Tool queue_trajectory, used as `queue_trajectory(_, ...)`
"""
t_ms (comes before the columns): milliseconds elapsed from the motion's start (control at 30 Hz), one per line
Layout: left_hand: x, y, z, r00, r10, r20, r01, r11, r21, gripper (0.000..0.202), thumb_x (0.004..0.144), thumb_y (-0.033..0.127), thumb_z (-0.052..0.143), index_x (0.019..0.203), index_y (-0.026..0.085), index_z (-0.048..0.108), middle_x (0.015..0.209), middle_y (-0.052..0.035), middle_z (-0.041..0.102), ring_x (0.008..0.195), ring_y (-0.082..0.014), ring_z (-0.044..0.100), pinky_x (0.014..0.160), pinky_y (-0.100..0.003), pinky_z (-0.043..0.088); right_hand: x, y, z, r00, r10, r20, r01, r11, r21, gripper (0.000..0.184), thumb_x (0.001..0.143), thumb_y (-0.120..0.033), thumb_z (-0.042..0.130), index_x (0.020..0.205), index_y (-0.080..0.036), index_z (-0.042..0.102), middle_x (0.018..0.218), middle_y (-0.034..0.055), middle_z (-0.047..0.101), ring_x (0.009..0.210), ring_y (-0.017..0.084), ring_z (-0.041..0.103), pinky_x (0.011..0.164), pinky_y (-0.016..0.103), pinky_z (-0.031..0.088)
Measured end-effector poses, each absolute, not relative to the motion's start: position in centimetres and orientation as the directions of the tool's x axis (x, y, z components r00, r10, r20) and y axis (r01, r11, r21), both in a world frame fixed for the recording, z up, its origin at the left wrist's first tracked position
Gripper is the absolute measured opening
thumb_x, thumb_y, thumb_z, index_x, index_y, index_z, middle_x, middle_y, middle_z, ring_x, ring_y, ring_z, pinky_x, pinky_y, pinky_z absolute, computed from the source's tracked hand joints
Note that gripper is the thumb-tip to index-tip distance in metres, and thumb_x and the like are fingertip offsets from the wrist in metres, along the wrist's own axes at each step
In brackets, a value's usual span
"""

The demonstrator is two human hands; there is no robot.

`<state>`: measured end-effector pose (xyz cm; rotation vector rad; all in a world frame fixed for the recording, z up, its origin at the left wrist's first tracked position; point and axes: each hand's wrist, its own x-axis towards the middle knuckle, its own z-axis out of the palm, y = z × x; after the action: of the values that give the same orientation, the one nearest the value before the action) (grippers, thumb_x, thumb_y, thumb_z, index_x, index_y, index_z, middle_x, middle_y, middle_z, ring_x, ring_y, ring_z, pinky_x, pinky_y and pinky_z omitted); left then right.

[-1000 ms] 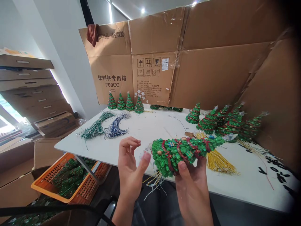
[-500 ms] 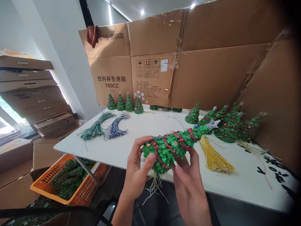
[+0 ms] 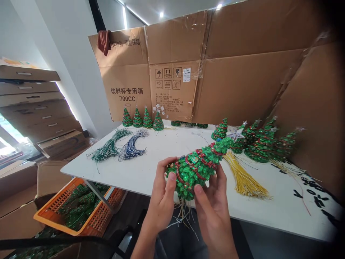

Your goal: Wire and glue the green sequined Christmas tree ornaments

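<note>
Sequinned green Christmas tree (image 3: 195,169) held tilted over the near edge of the white table (image 3: 280,208); my left hand (image 3: 161,201) and right hand (image 3: 212,212) clamp it together from both sides; star topper (image 3: 235,134) and red garland (image 3: 196,165) on; loose wire ends (image 3: 183,212) hang untrimmed below; yellow wire bundle (image 3: 244,180) lies just beside; other sequinned trees (image 3: 261,151) stand beyond.

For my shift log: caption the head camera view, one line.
Left hand and right hand hold a sequined Christmas tree above a white table.

White table (image 3: 167,147) with green wires (image 3: 109,149), blue wires (image 3: 131,149), yellow wires (image 3: 244,181), tinsel trees (image 3: 137,119)
</note>
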<state>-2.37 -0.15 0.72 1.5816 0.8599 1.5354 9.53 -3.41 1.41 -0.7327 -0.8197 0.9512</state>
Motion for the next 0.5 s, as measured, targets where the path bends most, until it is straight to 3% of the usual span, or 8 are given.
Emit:
queue_trajectory(200, -2.0, -0.5, 1.0, -0.211, 0.758, 0.618, 0.044, -0.624, 0.78, 0.012, 0.109, 0.032, 0.06, 0.118, 0.027, 0.067, 0.136, -0.0085, 0.065, 0.137, -0.0281, 0.059, 0.114, -0.044, 0.047, 10.1, -2.7, 0.4, 0.377, 0.866, 0.329, -0.415, 0.476, -0.776, 0.082, 0.091, -0.028, 0.086, 0.158, -0.056, 0.048, 0.163, -0.0002, 0.05, 0.14, 0.022, 0.059, 0.106, 0.035, 0.059)
queue_trajectory(367, -2.5, -1.4, 1.7, -0.185, 0.729, 0.66, 0.172, -0.637, 0.752, 0.007, 0.105, 0.025, 0.064, 0.103, 0.026, 0.07, 0.121, -0.0068, 0.067, 0.12, -0.0264, 0.064, 0.101, -0.04, 0.05, 9.7, -2.8, 0.3, 0.41, 0.853, 0.323, -0.434, 0.494, -0.753, 0.078, 0.09, -0.027, 0.086, 0.154, -0.056, 0.053, 0.167, -0.0021, 0.048, 0.143, 0.022, 0.058, 0.105, 0.035, 0.058)
queue_trajectory(500, -2.7, -1.7, 1.9, -0.19, 0.712, 0.677, 0.226, -0.639, 0.735, 0.006, 0.1, 0.023, 0.069, 0.104, 0.026, 0.071, 0.124, -0.0073, 0.066, 0.124, -0.0283, 0.062, 0.103, -0.042, 0.048, 9.7, -3.1, 0.2, 0.438, 0.84, 0.32, -0.433, 0.51, -0.743, 0.078, 0.086, -0.024, 0.089, 0.151, -0.053, 0.056, 0.166, 0.0, 0.05, 0.135, 0.023, 0.062, 0.096, 0.034, 0.061)
